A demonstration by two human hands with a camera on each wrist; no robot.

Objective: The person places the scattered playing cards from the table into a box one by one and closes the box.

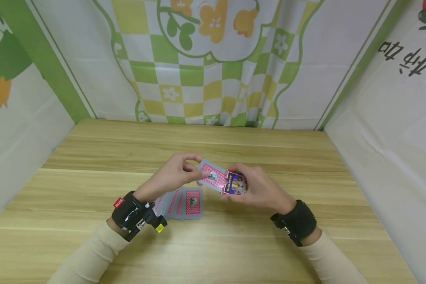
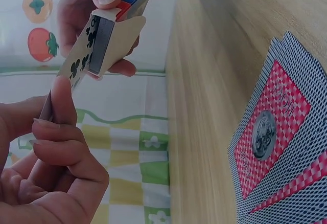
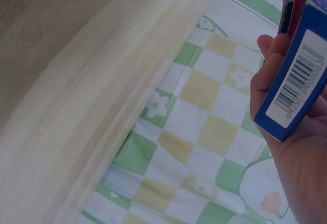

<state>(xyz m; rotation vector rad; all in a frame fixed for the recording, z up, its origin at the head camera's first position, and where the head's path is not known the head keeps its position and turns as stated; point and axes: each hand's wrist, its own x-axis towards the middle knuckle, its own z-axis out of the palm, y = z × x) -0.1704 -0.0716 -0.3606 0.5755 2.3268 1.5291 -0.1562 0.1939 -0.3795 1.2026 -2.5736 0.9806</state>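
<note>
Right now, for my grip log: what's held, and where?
Left hand pinches a card by its outer end; right hand grips the box by its sides.

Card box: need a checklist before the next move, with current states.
1. Left hand grip: ok, thumb and fingers pinch the outer end of the playing card.
2. Right hand grip: ok, it holds the card box.
3. Box end facing the card open: ok, flap stands out.
4. Only one card in the pinch: cannot tell.
5. How far the card sits inside the box: cannot tell.
6. Loose cards on the table squared up: not ok, fanned out, backs up.
</note>
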